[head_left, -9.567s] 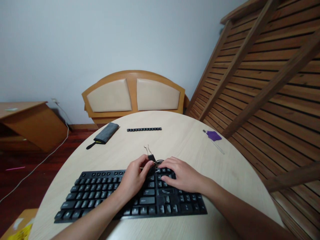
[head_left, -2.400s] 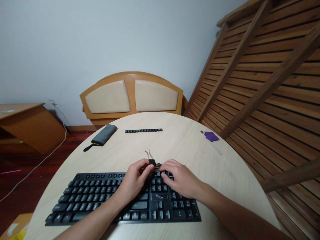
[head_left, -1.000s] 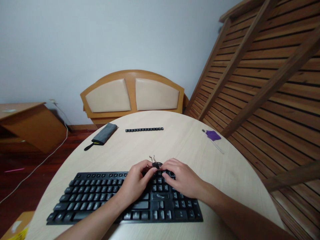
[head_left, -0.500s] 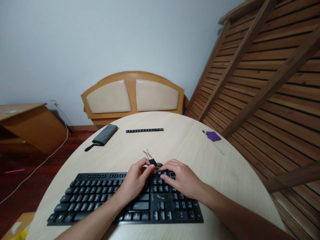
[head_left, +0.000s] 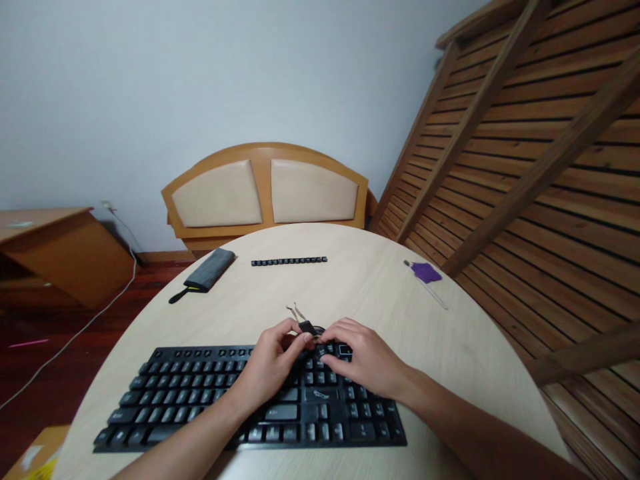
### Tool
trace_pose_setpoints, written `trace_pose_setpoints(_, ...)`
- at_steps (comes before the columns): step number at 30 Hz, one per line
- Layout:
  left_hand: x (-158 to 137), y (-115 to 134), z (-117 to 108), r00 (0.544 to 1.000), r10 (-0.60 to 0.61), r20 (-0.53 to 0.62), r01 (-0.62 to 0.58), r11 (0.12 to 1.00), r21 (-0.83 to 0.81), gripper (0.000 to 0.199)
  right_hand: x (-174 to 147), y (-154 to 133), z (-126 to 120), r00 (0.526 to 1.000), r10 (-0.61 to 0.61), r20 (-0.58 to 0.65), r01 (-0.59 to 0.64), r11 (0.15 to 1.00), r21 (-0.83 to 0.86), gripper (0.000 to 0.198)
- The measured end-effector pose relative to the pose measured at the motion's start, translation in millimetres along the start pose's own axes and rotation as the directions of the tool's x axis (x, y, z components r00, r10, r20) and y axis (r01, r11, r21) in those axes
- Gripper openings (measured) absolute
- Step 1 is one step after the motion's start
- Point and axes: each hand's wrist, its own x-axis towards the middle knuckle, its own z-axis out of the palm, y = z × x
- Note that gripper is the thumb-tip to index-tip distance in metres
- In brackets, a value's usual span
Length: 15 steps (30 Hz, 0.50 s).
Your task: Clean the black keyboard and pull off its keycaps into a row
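Note:
A black keyboard (head_left: 280, 412) lies in front of me on the round table. My left hand (head_left: 273, 357) pinches the black handle of a keycap puller (head_left: 306, 325) above the keyboard's top row. One pair of its wire prongs sticks up and away; the lower end is mostly hidden between my fingers. My right hand (head_left: 363, 357) curls over the upper keys on the right, its index fingertip close to the puller's lower end. Whatever those fingertips hold is too small to make out. Farther back, a row of loose black keycaps (head_left: 289, 261) stretches across the table.
A grey pouch (head_left: 211, 270) with a black loop lies at the table's left. Toward the right edge are a purple cloth (head_left: 427, 272) and a thin brush (head_left: 431, 291). Behind the table stand a padded headboard (head_left: 267, 190) and, at right, wooden slats (head_left: 525, 187).
The keycap puller has shifted very slightly down and right with my left fingers. My right hand stays almost in place at the top row.

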Motion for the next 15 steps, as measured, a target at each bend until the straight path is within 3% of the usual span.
trace_pose_setpoints(5,0.3,-0.2,0.5,1.000,-0.029,0.000,0.029,0.999,-0.037,0.025,-1.5,-1.1,-1.0,1.000,0.012,-0.020,-0.011,1.000,0.025,0.025)
trace_pose_setpoints(15,-0.1,-0.5,0.8,1.000,-0.009,-0.023,0.010,0.999,0.052,0.027,0.6,-1.2,-4.9,0.989,-0.140,0.054,0.138,0.989,0.051,0.016)
